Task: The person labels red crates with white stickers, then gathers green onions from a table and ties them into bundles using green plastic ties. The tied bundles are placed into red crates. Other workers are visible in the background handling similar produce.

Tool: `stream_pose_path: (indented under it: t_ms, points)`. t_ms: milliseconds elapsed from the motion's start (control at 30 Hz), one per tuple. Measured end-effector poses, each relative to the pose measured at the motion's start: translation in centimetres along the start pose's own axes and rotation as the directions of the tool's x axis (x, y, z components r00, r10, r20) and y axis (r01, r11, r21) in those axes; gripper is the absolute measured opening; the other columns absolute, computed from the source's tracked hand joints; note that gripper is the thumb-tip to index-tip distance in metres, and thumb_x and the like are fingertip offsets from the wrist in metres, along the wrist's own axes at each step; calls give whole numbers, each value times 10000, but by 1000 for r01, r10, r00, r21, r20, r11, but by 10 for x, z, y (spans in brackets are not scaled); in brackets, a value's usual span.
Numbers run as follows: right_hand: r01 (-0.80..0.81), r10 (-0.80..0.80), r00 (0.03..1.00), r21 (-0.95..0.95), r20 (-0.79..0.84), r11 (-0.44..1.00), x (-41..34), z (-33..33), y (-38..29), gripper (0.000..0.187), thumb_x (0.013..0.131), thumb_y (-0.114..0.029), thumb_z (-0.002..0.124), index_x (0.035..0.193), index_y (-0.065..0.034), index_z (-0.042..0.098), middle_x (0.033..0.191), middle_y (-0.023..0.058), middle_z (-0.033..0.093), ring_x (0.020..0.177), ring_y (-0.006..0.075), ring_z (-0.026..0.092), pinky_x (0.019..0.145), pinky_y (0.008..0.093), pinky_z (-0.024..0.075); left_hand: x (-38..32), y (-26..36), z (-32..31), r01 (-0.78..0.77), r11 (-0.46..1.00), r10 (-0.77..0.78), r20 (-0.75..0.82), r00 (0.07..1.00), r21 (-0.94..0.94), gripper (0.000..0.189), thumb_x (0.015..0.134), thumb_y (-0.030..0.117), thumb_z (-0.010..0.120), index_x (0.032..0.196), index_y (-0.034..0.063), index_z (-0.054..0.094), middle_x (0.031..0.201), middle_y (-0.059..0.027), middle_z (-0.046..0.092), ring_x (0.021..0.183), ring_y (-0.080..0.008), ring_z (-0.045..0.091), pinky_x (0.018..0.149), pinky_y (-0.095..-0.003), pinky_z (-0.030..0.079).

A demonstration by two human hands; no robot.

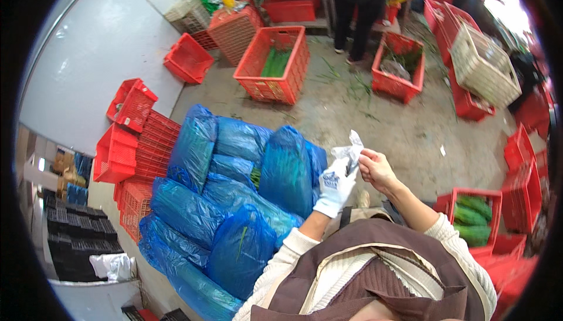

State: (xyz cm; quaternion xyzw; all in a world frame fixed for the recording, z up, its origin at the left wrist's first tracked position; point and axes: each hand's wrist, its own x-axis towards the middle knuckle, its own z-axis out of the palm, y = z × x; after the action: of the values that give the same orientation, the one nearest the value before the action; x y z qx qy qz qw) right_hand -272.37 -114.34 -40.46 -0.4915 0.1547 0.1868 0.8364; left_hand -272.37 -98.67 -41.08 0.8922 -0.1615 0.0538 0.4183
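Observation:
My left hand (335, 184) wears a white work glove with blue printing on its back. A crumpled thin white piece (350, 148) sticks up from its fingers; I cannot tell if it is a plastic bag or a second glove. My bare right hand (374, 168) pinches the edge of that white piece, close beside the gloved fingers. Left of my hands lies a large pile of blue plastic bags (286, 167) packed with long green vegetables, perhaps scallions. Green tips show at one bag's open end (255, 177).
A red crate (294, 81) with green stalks stands ahead, another (398, 84) with scraps to its right. Stacked red crates (154, 145) flank the pile. A crate of green vegetables (473, 215) stands at right. A person (358, 9) stands at a far bench. Leaves litter the floor.

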Motion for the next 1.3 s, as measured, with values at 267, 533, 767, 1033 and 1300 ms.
stream_pose_path:
  t_ms: [267, 533, 767, 1033, 1300]
  points:
    - [292, 37, 927, -781, 373, 552, 179, 0, -102, 208, 952, -113, 450, 993, 8, 613, 569, -18, 495, 489, 89, 465, 484, 264, 397, 164, -37, -6, 72, 996, -57, -256, 965, 50, 268, 783, 177, 740, 999, 44, 654, 837, -130, 660, 711, -281, 651, 638, -362, 509]
    - [-10, -5, 969, 60, 246, 998, 425, 54, -195, 45, 926, -11, 525, 951, -10, 562, 664, -18, 473, 497, 61, 383, 446, 213, 293, 371, -150, -36, 0, 995, 42, -401, 915, 102, 311, 751, 157, 765, 1013, 45, 639, 808, -117, 627, 627, -277, 628, 566, -371, 492]
    - [-179, 9, 915, 388, 403, 904, 588, 171, -210, 379, 902, 15, 575, 1267, 5, 473, 1205, 155, 591, 1147, 273, 584, 1012, 389, 485, 477, -225, -108, 158, 977, -66, -503, 862, 143, 297, 769, 168, 747, 1026, 63, 640, 827, -109, 647, 660, -303, 644, 590, -393, 508]
    - [-634, 296, 599, 215, 744, 743, 714, 329, -206, 519, 954, -428, 523, 1342, -89, 460, 1341, 152, 529, 1270, 311, 480, 1076, 467, 401, 521, -310, -211, 355, 774, -630, -585, 510, -524, 610, 688, 227, 850, 1173, 25, 540, 983, -118, 607, 770, -243, 622, 687, -363, 510]
    - [-595, 360, 579, 78, 731, 800, 860, 507, -161, 150, 919, -144, 613, 1001, -26, 656, 952, 70, 680, 850, 166, 653, 826, 321, 538, 631, -493, -356, 650, 759, -483, -697, 531, -31, 429, 819, 246, 705, 1135, 5, 544, 1047, -171, 591, 904, -309, 624, 783, -402, 506]
